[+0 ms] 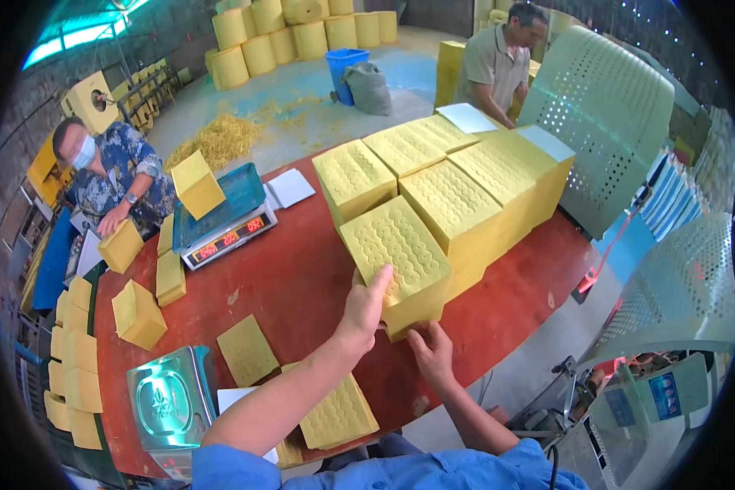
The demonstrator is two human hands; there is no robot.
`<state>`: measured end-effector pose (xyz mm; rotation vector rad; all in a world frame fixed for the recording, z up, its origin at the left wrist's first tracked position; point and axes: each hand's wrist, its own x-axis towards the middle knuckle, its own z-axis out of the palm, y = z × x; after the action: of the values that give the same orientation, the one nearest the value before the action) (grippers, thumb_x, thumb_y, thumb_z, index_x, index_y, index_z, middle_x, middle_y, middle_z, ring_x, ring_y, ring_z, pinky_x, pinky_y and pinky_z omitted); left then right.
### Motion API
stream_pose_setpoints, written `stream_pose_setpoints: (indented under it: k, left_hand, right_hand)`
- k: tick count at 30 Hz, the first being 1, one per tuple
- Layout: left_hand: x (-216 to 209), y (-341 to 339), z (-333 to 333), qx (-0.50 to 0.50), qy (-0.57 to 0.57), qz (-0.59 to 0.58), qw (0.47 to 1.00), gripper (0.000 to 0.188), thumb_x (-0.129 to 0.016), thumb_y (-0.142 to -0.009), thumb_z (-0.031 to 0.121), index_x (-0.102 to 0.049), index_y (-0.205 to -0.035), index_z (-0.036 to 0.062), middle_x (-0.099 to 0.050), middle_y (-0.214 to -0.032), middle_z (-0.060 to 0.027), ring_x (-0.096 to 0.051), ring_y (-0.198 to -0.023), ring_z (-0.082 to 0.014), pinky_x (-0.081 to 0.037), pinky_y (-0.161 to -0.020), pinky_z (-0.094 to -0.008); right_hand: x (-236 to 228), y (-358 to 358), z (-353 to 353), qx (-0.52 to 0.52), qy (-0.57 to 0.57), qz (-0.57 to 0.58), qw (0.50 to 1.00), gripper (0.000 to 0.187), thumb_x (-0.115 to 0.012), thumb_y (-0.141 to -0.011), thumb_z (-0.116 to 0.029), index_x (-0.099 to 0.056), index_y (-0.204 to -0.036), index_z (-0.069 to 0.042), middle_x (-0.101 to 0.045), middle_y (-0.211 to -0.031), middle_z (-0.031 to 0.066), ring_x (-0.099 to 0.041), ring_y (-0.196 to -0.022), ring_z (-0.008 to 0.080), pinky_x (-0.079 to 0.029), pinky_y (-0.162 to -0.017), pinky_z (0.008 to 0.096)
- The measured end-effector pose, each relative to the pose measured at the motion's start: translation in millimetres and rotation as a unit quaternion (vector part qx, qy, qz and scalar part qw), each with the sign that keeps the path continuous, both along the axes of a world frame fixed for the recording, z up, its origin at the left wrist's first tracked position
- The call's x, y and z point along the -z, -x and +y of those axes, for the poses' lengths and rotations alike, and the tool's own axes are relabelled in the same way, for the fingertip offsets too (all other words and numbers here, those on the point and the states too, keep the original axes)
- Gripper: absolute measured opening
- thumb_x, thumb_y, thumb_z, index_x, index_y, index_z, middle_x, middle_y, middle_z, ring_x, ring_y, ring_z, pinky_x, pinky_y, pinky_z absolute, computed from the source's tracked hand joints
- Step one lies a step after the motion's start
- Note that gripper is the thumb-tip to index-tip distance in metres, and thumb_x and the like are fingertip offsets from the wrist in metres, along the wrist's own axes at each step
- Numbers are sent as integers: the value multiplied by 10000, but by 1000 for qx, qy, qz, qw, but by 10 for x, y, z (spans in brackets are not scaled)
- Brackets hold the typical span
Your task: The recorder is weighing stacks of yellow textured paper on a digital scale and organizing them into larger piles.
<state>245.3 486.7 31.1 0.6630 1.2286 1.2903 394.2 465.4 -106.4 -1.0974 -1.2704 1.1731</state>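
Steadying the nearest embossed yellow paper stack (396,241) beside its neighbours on the red counter (286,282), the left hand (363,309) has its grip clamped on one corner; the right hand's (433,349) closure, low down, cannot be determined. Uneven pressure could shear sheets askew.

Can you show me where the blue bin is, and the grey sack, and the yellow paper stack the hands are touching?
Blue bin (340,73): head view, on its front side.
Grey sack (369,88): head view, middle of its bulging side.
Yellow paper stack (408,251): head view, on its patterned top.
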Motion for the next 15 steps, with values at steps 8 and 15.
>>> stream_pose_setpoints:
  k: [8, 15]
  left_hand:
    - [24, 6, 246, -33, 11, 26, 999, 724, -587, -961, 395, -261, -1489, 23, -493, -1360, -152, -544, -1193, -228, -503, -930, -368]
    - [-107, 59, 108, -43, 10, 68, 997, 688, -563, -977, 398, -300, -1489, 20, -440, -1438, -168, -522, -1237, -249, -490, -951, -405]
  right_hand:
    - [187, 122, 407, 43, -17, -42, 998, 150, -670, -914, -107, -608, -891, 28, -619, -769, 87, -583, -717, 119, -495, -662, 293]
    - [197, 148, 495, 41, -31, -55, 997, 165, -674, -917, -124, -617, -880, 26, -620, -734, 77, -568, -687, 114, -483, -634, 292]
